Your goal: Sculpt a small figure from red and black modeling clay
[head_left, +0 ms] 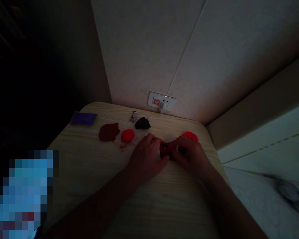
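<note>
A dark red piece of modelling clay (165, 151) with a brighter red patch lies between my two hands, just above the wooden tabletop. My left hand (148, 157) curls round its left side, thumb near its lower edge. From the right, my right hand (193, 156) pinches the same piece, with fingertips partly hidden. Behind my right hand is a bright red clay disc (191, 136) with dark dots, partly covered. To the left of my hands sit a bright red clay lump (127, 135), a flattened dark red clay piece (109, 132) and a black clay lump (143, 123).
A purple packet (83, 118) lies at the table's (94, 172) far left edge. Clear film with black specks (133, 116) is beside the black lump. A wall socket (161, 101) with a plug is behind the table. A blurred-out bright screen shape (27, 189) is at lower left.
</note>
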Motion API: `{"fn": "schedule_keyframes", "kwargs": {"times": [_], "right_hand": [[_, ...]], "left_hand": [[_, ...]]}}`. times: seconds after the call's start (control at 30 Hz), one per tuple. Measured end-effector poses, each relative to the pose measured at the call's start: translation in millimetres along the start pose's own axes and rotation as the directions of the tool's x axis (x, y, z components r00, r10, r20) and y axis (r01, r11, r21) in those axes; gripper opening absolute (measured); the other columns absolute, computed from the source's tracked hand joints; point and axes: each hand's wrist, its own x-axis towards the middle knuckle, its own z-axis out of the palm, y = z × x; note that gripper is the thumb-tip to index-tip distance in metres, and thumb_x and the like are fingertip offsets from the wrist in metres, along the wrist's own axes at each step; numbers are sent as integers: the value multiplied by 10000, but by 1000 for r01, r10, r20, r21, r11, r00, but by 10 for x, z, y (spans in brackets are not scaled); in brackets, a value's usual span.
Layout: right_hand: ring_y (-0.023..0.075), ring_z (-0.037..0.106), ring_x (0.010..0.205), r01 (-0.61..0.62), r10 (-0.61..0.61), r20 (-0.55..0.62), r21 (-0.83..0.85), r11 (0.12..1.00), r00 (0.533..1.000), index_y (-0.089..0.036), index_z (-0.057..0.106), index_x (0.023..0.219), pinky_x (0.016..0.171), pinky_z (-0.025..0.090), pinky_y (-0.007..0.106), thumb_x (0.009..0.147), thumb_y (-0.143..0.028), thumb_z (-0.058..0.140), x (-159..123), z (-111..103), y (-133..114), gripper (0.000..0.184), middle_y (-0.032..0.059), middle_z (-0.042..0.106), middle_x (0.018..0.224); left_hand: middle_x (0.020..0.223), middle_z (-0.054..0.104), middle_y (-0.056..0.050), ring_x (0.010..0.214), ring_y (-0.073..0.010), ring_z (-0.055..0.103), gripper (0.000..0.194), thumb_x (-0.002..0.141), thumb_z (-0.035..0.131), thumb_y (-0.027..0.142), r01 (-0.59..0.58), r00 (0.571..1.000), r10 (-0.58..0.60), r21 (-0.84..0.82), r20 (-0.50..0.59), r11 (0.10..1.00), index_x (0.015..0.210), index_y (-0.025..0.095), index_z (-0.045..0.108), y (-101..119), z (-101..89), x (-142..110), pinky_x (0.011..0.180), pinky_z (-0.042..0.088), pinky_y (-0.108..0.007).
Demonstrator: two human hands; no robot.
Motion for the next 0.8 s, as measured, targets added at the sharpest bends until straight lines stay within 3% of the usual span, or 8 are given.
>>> {"fn": "schedule_keyframes", "kwargs": {"times": [0.8], "right_hand": [[167, 585, 685, -23, 23, 9, -18, 1000, 1000, -162, 722, 922, 631, 442, 283, 887, -104, 624, 0, 17, 28, 119, 57, 707, 843]], "left_hand": [[1131, 606, -93, 1094, -282, 605, 301, 831, 764, 247, 6, 999, -8, 64, 36, 998, 1108, 169, 676, 18, -12, 8, 1025, 523, -462]]}}
